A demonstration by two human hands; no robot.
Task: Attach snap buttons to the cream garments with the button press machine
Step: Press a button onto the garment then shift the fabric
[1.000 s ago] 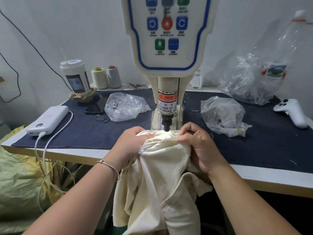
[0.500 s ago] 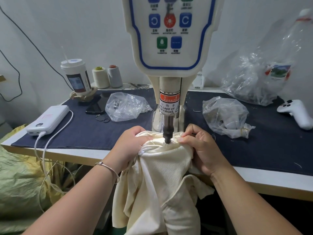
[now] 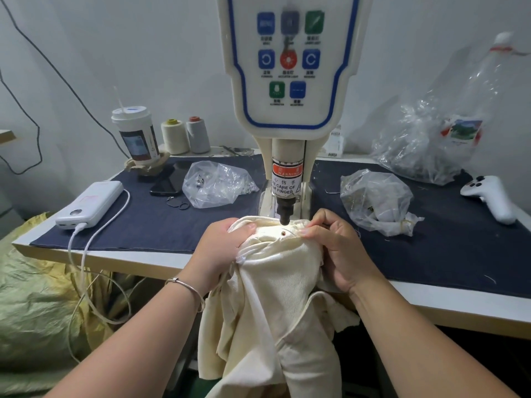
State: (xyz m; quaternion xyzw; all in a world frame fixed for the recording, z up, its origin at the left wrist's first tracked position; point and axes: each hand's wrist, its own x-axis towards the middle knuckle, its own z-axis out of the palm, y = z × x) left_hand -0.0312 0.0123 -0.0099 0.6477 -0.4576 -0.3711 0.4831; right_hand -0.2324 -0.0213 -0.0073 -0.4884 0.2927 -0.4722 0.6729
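Cream garment (image 3: pixel 275 271) under press machine (image 3: pixel 287 116); snap button (image 3: pixel 283 232) set.

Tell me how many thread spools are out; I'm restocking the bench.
2, side by side against the wall, left of the press machine: a cream thread spool with a yellow-green top and, right of it, a grey thread spool with a red-orange top. More may be hidden behind the machine.

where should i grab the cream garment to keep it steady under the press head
Grip the cream ribbed garment at its bunched top edge, from the left and right of the black press punch, as the left hand and right hand do. The cloth drapes over the table edge, so side grips keep it taut and keep fingers clear of the small snap button.
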